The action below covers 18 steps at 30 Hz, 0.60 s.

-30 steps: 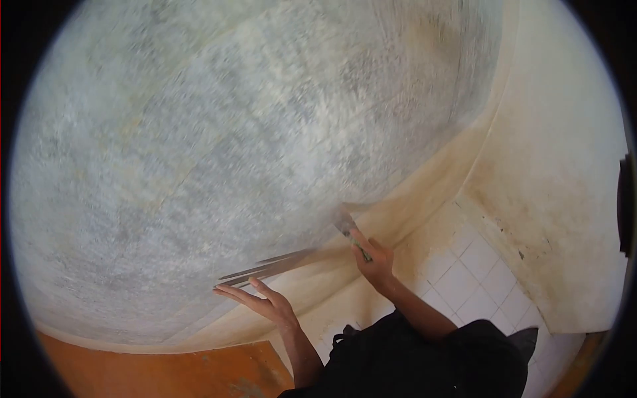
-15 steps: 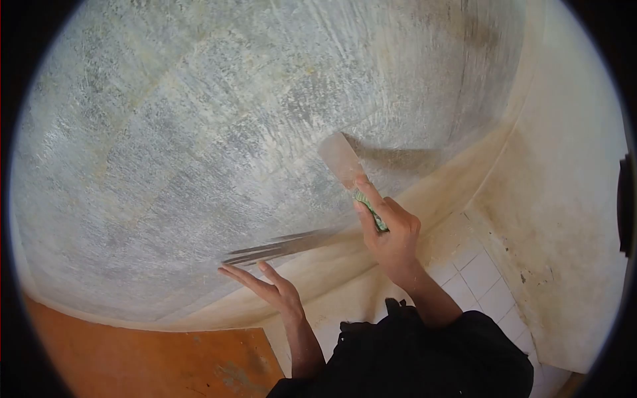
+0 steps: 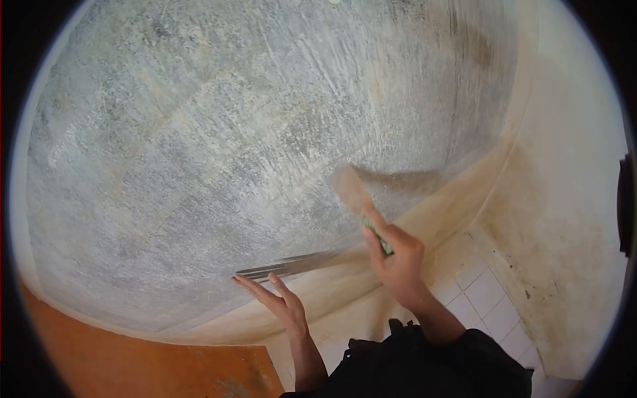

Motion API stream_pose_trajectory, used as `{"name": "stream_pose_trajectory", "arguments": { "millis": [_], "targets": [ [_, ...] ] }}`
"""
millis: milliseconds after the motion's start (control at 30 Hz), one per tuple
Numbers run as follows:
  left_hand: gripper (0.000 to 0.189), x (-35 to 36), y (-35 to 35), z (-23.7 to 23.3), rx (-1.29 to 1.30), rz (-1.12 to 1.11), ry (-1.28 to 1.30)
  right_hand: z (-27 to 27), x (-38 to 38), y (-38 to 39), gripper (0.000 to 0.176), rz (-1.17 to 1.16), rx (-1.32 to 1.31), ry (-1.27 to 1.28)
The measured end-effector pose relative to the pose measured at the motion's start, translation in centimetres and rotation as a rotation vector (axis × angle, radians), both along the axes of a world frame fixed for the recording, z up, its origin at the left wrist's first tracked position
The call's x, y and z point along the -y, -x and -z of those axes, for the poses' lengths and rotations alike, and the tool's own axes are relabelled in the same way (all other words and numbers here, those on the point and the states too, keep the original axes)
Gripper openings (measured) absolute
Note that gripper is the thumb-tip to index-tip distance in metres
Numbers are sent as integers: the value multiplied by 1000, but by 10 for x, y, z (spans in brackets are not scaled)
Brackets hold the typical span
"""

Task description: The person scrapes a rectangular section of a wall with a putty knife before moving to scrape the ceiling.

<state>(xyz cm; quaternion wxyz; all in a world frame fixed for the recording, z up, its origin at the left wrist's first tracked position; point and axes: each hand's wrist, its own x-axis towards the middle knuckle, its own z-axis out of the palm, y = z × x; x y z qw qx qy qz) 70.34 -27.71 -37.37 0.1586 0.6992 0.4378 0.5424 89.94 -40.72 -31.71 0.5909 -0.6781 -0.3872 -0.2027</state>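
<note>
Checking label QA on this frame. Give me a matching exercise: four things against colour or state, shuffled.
Things:
1. scraper
2. left hand
3. floor tiles
4. wall

States:
A. white, lower right
B. open and flat, by the wall's lower edge
C. grey, streaked
D. gripped in the right hand

Pairs: 1-D, 2-B, 3-A, 4-C

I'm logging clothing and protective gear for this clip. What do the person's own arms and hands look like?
The left hand and right hand are bare, with no gloves and no rings or watch that I can make out. Both forearms are uncovered. A black garment begins above them.
</note>
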Motion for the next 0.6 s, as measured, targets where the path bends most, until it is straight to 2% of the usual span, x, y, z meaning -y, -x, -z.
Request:
{"name": "stream_pose_trajectory", "arguments": {
  "millis": [100,200,300,400,500,600],
  "targets": [
    [75,3,0,-1,-67,-40,8,-72,-9,-19,38,63,144,-39],
    [76,2,1,0,24,12,-6,-108,-11,-25,39,79,175,-43],
    [76,0,10,3,2,9,7,-75,-4,-18,37,91,124,-51],
    [75,4,9,3,9,3,43,-85,-3,-22,35,83,95,-36],
    [75,5,14,1,-29,4,50,-119,4,-29,35,107,169,-15],
    [75,5,14,-2,-13,11,71,-97,14,-24,34,138,124,109]
  ]
}}
